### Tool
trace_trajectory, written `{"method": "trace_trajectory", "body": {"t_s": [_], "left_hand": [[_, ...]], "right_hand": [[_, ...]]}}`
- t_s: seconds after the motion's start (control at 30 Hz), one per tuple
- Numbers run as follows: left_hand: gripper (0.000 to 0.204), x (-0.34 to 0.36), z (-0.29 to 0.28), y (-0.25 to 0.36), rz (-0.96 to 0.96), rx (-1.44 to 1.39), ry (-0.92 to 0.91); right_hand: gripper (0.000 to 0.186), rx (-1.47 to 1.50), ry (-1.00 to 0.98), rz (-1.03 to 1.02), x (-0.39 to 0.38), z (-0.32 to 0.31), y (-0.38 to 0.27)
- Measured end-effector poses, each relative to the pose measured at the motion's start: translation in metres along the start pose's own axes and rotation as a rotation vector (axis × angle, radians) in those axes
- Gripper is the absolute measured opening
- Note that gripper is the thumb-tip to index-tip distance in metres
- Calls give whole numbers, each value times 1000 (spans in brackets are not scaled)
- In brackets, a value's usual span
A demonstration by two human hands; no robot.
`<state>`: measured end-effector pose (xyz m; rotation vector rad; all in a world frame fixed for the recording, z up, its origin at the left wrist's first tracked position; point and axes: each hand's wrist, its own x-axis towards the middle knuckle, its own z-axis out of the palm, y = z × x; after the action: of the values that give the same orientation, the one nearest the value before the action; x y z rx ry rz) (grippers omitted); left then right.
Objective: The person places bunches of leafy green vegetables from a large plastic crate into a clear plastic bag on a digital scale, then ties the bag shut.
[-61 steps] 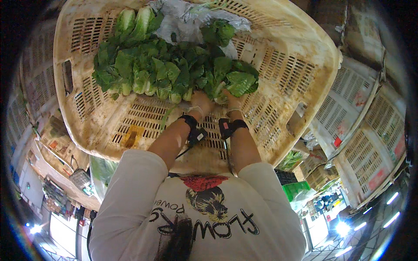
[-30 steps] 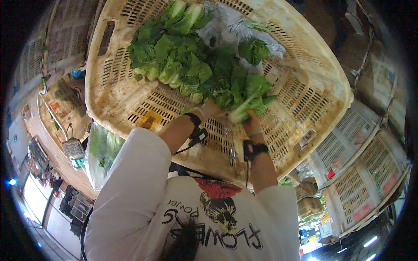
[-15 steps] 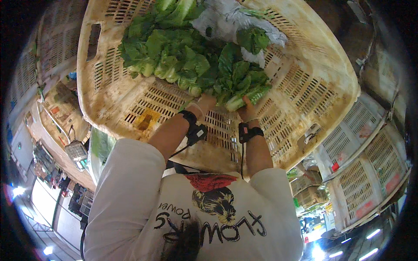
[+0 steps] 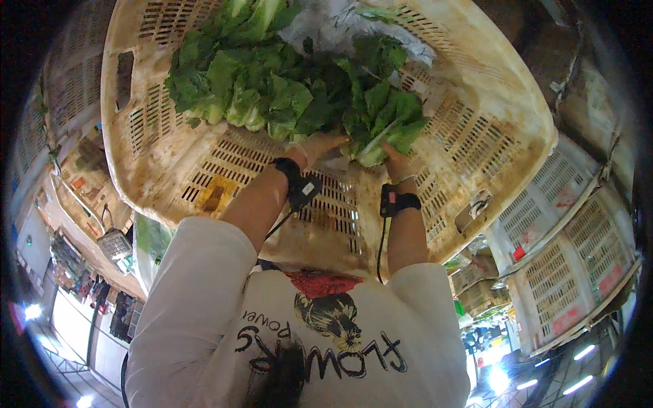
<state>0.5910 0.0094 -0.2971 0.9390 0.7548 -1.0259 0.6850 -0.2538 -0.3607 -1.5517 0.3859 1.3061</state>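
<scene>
Inside a large yellowed plastic crate [image 4: 381, 234], a row of leafy green vegetables [image 4: 265, 92] with pale stem bases lies toward the far side. At the row's right end is one separate head of leafy greens [image 4: 384, 129], its pale base facing me. My left hand [image 4: 318, 145] is closed at the left of that base, its fingertips partly hidden by leaves. From the right, my right hand [image 4: 398, 163] grips the same head, thumb along its side and the other fingers out of sight underneath.
Crumpled whitish plastic sheeting [image 4: 333, 24] lies behind the greens in the crate. Stacked slatted crates [image 4: 544, 265] stand at the right. Another crate-like container [image 4: 95, 204] is at the left, beside a clear bag with green contents [image 4: 149, 241].
The head of leafy greens between my hands has turned, with its leaves now spreading more to the right. The crate appears slightly further left in view.
</scene>
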Motion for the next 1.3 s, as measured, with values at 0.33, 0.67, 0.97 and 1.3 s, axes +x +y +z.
{"method": "trace_trajectory", "body": {"t_s": [0.33, 0.67, 0.97, 1.3], "left_hand": [[46, 50, -6, -38, 212, 598, 214], [53, -8, 0, 62, 220, 5, 144], [95, -174, 42, 102, 1000, 5, 202], [105, -458, 41, -120, 1569, 365, 1403]], "right_hand": [[79, -1, -93, 56, 13, 8, 19], [58, 201, 134, -200, -20, -1, -53], [54, 41, 47, -279, -143, 81, -162], [51, -367, -680, -237, -243, 278, -123]]}}
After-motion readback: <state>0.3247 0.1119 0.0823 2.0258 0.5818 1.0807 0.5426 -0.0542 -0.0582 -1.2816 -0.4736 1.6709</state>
